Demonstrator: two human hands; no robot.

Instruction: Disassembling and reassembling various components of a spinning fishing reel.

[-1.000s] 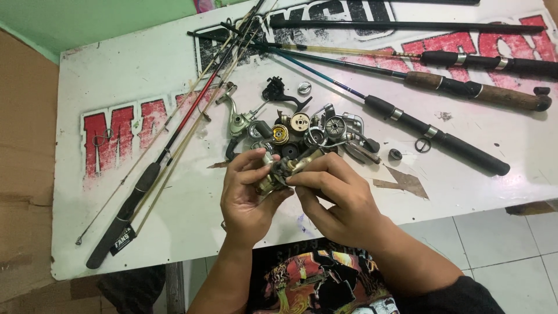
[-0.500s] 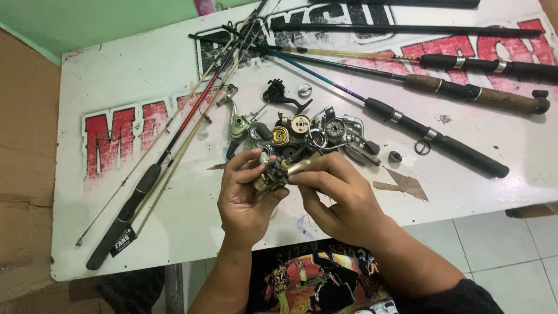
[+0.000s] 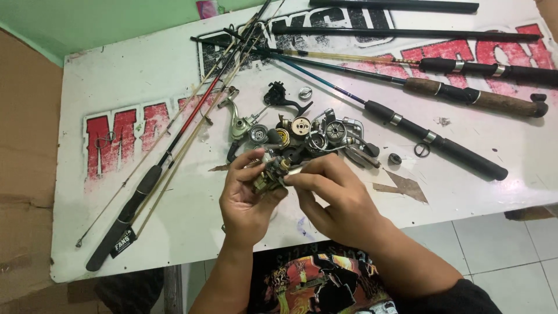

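Hands meet just above the near edge of the white bench point(image 3: 145, 75), both closed on one small brass-and-grey reel part point(image 3: 268, 177). The left hand point(image 3: 247, 200) cradles it from below, fingers curled around its body; the right hand point(image 3: 337, 200) pinches its right end between thumb and fingers. Just beyond lies a heap of reel parts point(image 3: 308, 136). Dark fishing rods point(image 3: 430, 136) stretch across the bench's right side, and thinner rods point(image 3: 174, 145) slant down its left.

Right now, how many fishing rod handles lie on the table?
4: right side: ringed black handle, cork handle, plain black handle; lower left: long black handle. Others may be hidden.
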